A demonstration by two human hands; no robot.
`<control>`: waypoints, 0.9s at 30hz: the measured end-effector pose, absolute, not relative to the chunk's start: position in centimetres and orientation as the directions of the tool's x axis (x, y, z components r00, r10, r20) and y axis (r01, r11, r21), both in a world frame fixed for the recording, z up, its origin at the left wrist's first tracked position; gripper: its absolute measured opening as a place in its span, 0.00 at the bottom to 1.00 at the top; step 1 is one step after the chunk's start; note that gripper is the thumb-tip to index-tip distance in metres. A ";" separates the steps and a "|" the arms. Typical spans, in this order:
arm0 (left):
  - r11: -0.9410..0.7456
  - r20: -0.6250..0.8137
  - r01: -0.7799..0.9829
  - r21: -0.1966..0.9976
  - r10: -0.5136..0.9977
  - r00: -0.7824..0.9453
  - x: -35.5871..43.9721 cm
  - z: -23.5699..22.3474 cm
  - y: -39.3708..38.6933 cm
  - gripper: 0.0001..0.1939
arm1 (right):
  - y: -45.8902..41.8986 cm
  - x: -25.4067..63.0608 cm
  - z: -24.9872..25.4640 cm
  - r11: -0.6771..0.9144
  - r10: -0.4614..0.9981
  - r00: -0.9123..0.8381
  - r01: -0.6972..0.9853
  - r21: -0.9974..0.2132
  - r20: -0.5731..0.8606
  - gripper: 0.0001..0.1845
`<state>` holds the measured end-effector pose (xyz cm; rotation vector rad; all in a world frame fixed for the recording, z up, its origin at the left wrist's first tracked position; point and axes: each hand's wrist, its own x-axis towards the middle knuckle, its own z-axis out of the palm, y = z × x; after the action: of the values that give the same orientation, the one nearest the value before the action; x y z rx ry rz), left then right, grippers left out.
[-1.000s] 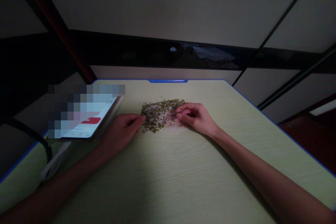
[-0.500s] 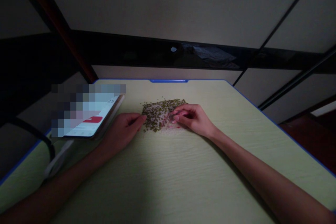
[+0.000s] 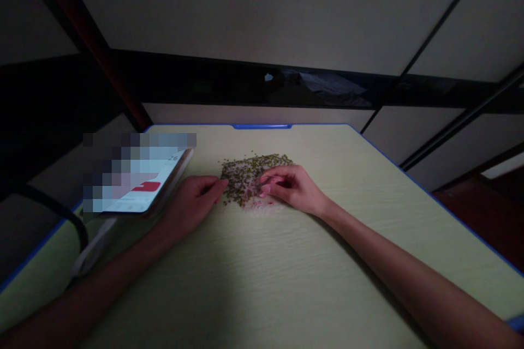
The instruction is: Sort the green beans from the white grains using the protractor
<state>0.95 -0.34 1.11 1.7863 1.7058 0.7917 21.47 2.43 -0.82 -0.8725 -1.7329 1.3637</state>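
Observation:
A flat patch of small green grains (image 3: 241,174), like mung beans, lies near the middle of the table. Pale and pinkish material (image 3: 262,204) shows among and in front of them; whether it is a sheet or a bag I cannot tell. My left hand (image 3: 198,193) rests at the left edge of the patch, thumb and fingers closed in a pinch, what they hold being hidden. Over the right part of the patch, my right hand (image 3: 297,188) is closed too. Something pink shows between its fingers, too dim and small to name.
A phone (image 3: 159,185) with a lit screen leans at the left, beside my left forearm. A pale cable (image 3: 96,245) and a dark cable run next to it. The pale wooden table (image 3: 278,267) has a blue edge, and cabinet panels (image 3: 254,16) stand behind it.
My right hand has shifted a little left and toward me across the patch, still closed. The left hand has kept its place. The number on the phone screen went from 25 to 26.

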 end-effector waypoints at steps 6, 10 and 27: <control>-0.060 0.058 0.671 0.739 0.998 0.025 1.1 1.4 -0.5 0.18 | 1.9 21.6 -0.7 0.220 0.805 -0.573 0.045 -0.975 0.155 0.09; -0.066 0.064 0.664 0.745 0.998 0.027 1.1 1.5 -0.6 0.18 | 1.5 21.7 -0.7 0.159 0.765 -0.632 0.003 -0.987 0.122 0.08; -0.117 0.099 0.633 0.765 0.993 0.064 1.0 1.4 -0.8 0.18 | 1.0 21.7 -0.4 0.164 0.924 -0.366 0.116 -0.980 0.112 0.10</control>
<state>1.03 -0.76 1.41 1.8085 1.6177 0.8666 21.75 0.95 -0.45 -1.0109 -1.6499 1.2879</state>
